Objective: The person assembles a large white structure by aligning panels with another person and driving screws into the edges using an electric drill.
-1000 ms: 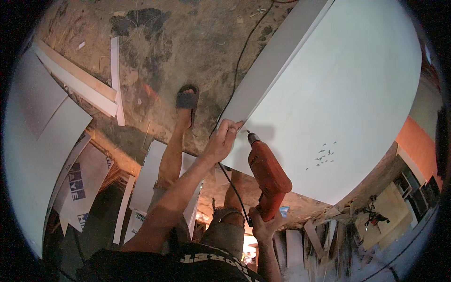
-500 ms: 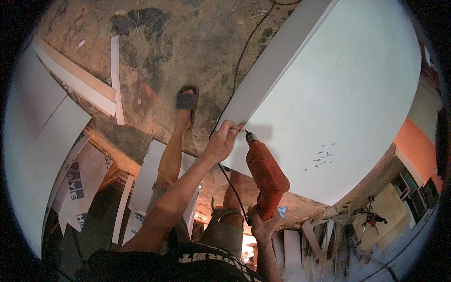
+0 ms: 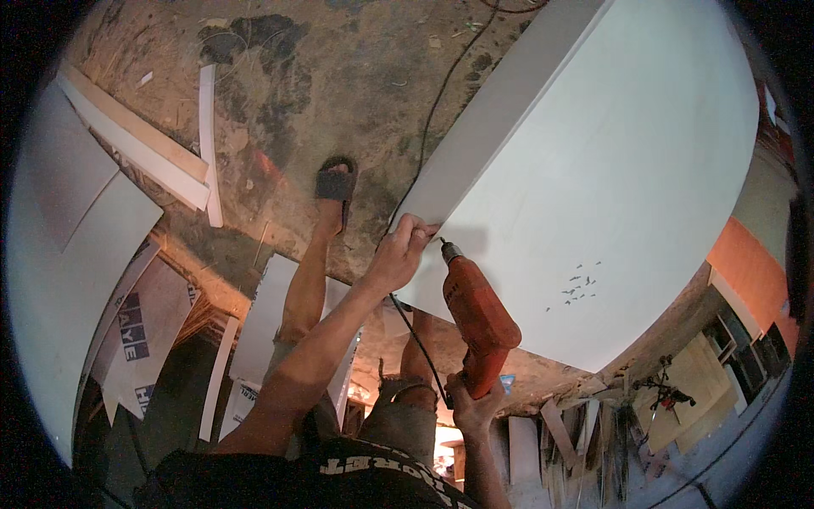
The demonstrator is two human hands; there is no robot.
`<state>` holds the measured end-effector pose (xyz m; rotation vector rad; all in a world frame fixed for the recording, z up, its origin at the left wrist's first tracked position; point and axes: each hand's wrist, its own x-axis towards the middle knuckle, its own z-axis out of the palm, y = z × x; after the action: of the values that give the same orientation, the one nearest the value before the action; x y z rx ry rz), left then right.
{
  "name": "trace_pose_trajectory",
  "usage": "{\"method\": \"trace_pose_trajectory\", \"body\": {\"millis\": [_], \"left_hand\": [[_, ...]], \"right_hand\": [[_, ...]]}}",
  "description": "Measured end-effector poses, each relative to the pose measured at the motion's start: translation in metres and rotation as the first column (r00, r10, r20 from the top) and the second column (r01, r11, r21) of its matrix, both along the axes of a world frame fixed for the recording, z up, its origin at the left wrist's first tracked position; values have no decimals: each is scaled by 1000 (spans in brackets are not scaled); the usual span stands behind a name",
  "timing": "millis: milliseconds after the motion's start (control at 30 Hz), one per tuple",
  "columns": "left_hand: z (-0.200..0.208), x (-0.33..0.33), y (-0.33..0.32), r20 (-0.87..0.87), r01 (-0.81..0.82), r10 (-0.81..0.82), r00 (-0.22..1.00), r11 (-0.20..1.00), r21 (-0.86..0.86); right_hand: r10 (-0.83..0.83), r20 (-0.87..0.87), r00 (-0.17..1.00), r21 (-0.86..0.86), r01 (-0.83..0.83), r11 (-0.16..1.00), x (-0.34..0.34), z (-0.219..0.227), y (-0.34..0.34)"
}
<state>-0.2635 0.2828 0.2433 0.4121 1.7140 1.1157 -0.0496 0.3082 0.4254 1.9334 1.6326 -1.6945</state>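
My right hand [image 3: 471, 405] is wrapped round the grip of a red corded power drill [image 3: 480, 314]. Its chuck and thin bit point up and left, close to the long edge of a large white panel [image 3: 610, 187]. Beside the bit, my left hand [image 3: 405, 253] rests at that edge, its fingers curled and thumb and forefinger together. Whatever may be between those fingertips is too small to make out. On the white face lies a scatter of small dark pieces that look like screws [image 3: 580, 285]. A grey side board [image 3: 509, 110] runs along the panel's edge.
A black cord [image 3: 434, 106] trails over the stained floor beside the side board. My sandalled foot [image 3: 337, 178] stands left of it. Pale strips [image 3: 209, 144] and large sheets [image 3: 93, 220] lie at the left. Offcuts [image 3: 555, 441] lean at the lower right.
The drill, still in my right hand, has shifted very slightly left against the panel. My left hand stays at the edge.
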Motion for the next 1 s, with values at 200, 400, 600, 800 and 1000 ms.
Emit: {"method": "trace_pose_trajectory", "body": {"millis": [200,400,600,800,1000], "left_hand": [[9,-4,9,-12,66,-68,998,995,-75],[-59,-54,73,-310,-189,152,939,978,-93],[-112,-37,140,29,-126,124,992,989,73],[-70,12,118,228,-201,185,956,978,52],[-57,-66,76,289,1,10,957,999,-39]], "right_hand": [[-1,-21,1000,48,2,999,0,1,2],[56,-33,998,7,-56,998,-3,-5,-3],[179,358,917,-278,-78,957,-9,15,9],[87,233,969,-40,-80,996,14,22,-13],[44,41,998,97,-48,994,66,-3,-43]]}}
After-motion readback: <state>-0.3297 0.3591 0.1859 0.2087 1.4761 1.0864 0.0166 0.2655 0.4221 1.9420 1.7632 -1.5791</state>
